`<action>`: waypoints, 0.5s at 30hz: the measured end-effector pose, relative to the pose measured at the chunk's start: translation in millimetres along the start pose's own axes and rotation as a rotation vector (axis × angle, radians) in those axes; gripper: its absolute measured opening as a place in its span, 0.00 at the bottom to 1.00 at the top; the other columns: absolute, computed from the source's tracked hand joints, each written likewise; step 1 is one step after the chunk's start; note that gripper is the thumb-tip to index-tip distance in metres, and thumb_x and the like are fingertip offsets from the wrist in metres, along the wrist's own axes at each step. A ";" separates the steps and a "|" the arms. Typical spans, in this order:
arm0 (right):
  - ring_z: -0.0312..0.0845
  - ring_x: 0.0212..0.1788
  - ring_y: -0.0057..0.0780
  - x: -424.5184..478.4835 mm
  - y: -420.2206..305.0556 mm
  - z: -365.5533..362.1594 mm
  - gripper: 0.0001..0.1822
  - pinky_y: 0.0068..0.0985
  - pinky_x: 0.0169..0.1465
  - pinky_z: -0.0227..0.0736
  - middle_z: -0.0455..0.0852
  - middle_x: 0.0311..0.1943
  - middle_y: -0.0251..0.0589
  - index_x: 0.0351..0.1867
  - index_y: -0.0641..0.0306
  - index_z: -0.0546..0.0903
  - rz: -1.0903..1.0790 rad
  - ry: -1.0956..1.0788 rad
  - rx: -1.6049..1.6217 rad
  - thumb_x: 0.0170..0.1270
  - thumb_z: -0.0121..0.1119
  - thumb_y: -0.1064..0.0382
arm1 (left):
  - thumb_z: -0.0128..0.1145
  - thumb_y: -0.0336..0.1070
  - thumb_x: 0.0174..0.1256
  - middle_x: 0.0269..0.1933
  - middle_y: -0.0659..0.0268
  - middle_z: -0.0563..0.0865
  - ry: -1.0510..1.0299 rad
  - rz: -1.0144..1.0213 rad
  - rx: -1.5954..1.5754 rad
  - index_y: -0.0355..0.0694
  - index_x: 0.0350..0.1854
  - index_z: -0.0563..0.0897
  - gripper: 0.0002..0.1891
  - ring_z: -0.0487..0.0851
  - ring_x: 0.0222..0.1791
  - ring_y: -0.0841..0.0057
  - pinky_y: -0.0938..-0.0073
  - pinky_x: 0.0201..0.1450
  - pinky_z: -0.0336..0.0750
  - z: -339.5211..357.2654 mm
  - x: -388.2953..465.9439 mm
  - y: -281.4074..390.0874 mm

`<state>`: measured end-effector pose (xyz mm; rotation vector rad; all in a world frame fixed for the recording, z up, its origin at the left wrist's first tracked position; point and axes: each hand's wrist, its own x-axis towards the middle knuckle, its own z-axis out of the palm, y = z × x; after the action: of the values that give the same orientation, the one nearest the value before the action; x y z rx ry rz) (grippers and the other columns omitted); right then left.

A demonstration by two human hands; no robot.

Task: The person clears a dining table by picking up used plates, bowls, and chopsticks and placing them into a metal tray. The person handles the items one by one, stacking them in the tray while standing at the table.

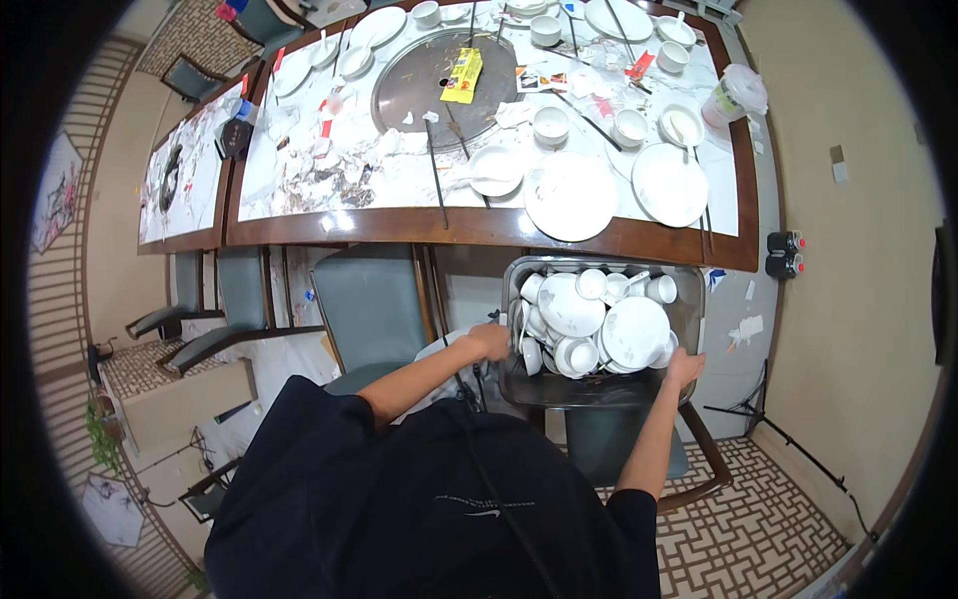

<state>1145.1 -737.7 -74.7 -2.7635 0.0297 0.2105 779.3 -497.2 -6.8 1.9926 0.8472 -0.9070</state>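
Observation:
A grey tub (591, 395) full of stacked white plates, bowls and cups (636, 333) stands over a chair by the table's near edge. My left hand (490, 341) is closed on the tub's left rim. On the opposite side, my right hand (684, 368) grips the right rim. Just beyond the tub, two large white plates (571, 196) lie on the table, with a bowl and a spoon (495, 171) beside them.
The long wooden-edged table (359, 226) holds more bowls, chopsticks, crumpled tissues, a yellow packet (462, 75) and a plastic cup (733, 96). A grey chair (370, 303) stands left of the tub. A thin-legged stand (756, 412) is on the floor at right.

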 end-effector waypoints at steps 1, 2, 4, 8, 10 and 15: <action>0.64 0.64 0.58 -2.7 -4.2 0.3 0.37 0.42 0.70 0.56 0.71 0.61 0.64 0.64 0.77 0.66 0.024 -0.003 0.078 0.51 0.56 0.60 | 0.56 0.38 0.57 0.43 0.49 0.86 0.010 0.076 -0.054 0.35 0.45 0.83 0.17 0.85 0.46 0.56 0.61 0.49 0.78 -4.4 3.9 -5.3; 0.65 0.64 0.59 -6.0 -9.7 1.9 0.36 0.41 0.70 0.56 0.71 0.60 0.65 0.63 0.78 0.68 0.047 -0.005 0.156 0.51 0.56 0.61 | 0.56 0.38 0.58 0.42 0.50 0.87 0.020 0.151 -0.108 0.36 0.46 0.84 0.16 0.85 0.45 0.56 0.61 0.48 0.78 -10.2 8.1 -11.5; 0.73 0.60 0.53 -35.8 -32.9 5.0 0.30 0.37 0.65 0.63 0.76 0.57 0.64 0.57 0.80 0.73 0.079 0.029 0.394 0.54 0.58 0.61 | 0.55 0.40 0.60 0.41 0.50 0.87 0.073 0.247 -0.293 0.38 0.46 0.84 0.16 0.85 0.43 0.56 0.61 0.47 0.78 -30.0 12.5 -17.2; 0.82 0.40 0.33 -123.8 -101.9 -7.8 0.19 0.27 0.47 0.75 0.86 0.40 0.47 0.54 0.71 0.77 -0.116 -0.061 0.489 0.62 0.54 0.69 | 0.53 0.37 0.66 0.36 0.56 0.87 0.296 0.325 -0.548 0.33 0.48 0.81 0.14 0.85 0.36 0.69 0.70 0.43 0.78 -98.1 -19.0 -1.1; 0.78 0.29 0.20 -171.5 -136.7 -14.3 0.13 0.19 0.35 0.74 0.84 0.29 0.37 0.49 0.68 0.79 -0.108 -0.345 0.849 0.64 0.54 0.68 | 0.51 0.34 0.69 0.34 0.62 0.87 0.322 0.372 -0.763 0.30 0.50 0.79 0.14 0.82 0.35 0.79 0.77 0.42 0.77 -127.1 -23.5 -5.3; 0.78 0.26 0.40 -242.6 -221.8 -14.9 0.16 0.33 0.33 0.71 0.82 0.21 0.46 0.30 0.67 0.82 -0.251 -0.690 0.594 0.67 0.54 0.55 | 0.52 0.37 0.70 0.29 0.66 0.86 0.723 0.204 -0.714 0.34 0.43 0.82 0.11 0.81 0.29 0.82 0.78 0.34 0.75 -199.7 -17.6 -26.0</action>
<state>918.1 -538.0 55.0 -1.9640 -0.3676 0.9049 809.4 -320.8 87.2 1.6849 1.1214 0.2689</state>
